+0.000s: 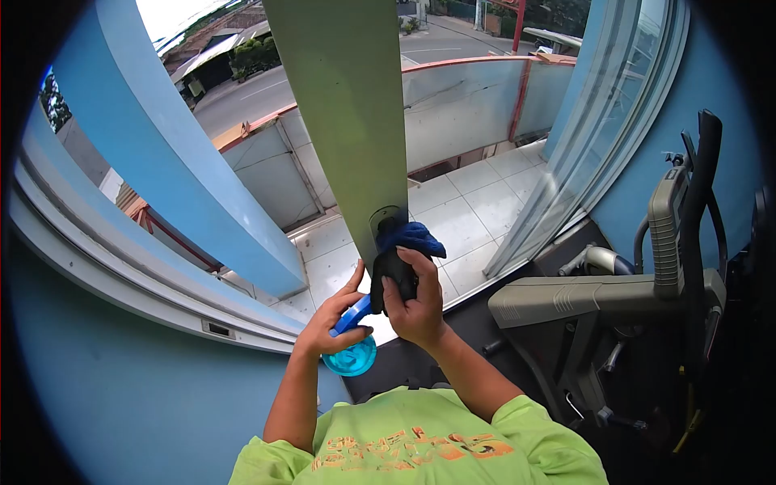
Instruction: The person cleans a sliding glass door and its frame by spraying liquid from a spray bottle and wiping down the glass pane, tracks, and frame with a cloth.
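Observation:
At the centre, a green door edge (343,105) stands upright with a dark oval plate (388,217) low on it. My right hand (414,299) is closed around a black and dark blue cloth (412,238), which lies against the door just below the plate. To its left, my left hand (333,317) grips the blue handle (352,314) of something with a round, translucent turquoise part (351,357) below the palm. One left finger points up beside the door edge. The cloth hides part of the door.
An exercise machine (582,299) stands on the right. Sliding glass panels (598,162) are at the upper right, a white window track (145,295) at the left. Beyond the door are a tiled balcony (461,194), a low wall (461,105) and a road.

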Demonstrator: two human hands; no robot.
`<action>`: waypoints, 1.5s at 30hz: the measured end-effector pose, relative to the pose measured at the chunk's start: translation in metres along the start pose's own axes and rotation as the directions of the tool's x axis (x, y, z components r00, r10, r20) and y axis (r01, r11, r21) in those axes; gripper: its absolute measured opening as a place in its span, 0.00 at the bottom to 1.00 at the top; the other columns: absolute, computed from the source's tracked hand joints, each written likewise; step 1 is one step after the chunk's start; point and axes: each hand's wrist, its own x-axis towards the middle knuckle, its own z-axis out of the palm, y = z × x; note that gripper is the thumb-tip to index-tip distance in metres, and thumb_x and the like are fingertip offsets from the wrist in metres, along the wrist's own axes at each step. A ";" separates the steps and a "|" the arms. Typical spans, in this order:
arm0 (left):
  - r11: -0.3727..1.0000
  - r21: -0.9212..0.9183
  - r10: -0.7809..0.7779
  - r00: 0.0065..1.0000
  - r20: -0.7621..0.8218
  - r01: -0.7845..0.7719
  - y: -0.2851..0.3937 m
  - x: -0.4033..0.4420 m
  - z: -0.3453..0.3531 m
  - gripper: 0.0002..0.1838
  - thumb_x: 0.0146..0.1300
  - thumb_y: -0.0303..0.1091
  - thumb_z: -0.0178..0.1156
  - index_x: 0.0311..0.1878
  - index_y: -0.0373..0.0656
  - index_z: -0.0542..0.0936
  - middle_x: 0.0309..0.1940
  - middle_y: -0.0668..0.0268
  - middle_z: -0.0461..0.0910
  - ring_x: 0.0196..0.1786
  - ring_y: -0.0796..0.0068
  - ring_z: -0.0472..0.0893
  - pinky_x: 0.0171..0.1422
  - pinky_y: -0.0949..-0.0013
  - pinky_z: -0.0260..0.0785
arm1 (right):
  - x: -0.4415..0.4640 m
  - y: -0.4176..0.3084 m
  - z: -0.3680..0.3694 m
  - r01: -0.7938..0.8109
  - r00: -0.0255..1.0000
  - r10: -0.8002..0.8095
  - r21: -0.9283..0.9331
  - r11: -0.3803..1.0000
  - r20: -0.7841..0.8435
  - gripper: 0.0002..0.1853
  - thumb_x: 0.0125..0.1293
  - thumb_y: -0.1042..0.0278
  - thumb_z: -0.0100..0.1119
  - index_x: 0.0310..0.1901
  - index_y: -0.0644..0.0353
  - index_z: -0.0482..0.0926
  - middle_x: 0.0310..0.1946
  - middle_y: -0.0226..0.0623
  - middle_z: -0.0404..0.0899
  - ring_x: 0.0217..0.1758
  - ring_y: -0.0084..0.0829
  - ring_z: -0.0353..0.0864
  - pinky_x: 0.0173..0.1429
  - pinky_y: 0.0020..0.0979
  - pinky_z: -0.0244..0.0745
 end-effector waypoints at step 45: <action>0.978 0.001 0.208 0.972 0.113 -0.209 0.043 0.105 0.055 0.32 0.39 0.28 0.65 0.56 0.43 0.79 0.75 0.39 0.52 0.79 0.42 0.49 0.77 0.51 0.48 | 0.102 0.100 -0.092 0.328 0.936 -0.351 -0.387 0.861 0.013 0.21 0.63 0.79 0.53 0.59 0.68 0.78 0.56 0.50 0.79 0.60 0.49 0.78 0.70 0.43 0.64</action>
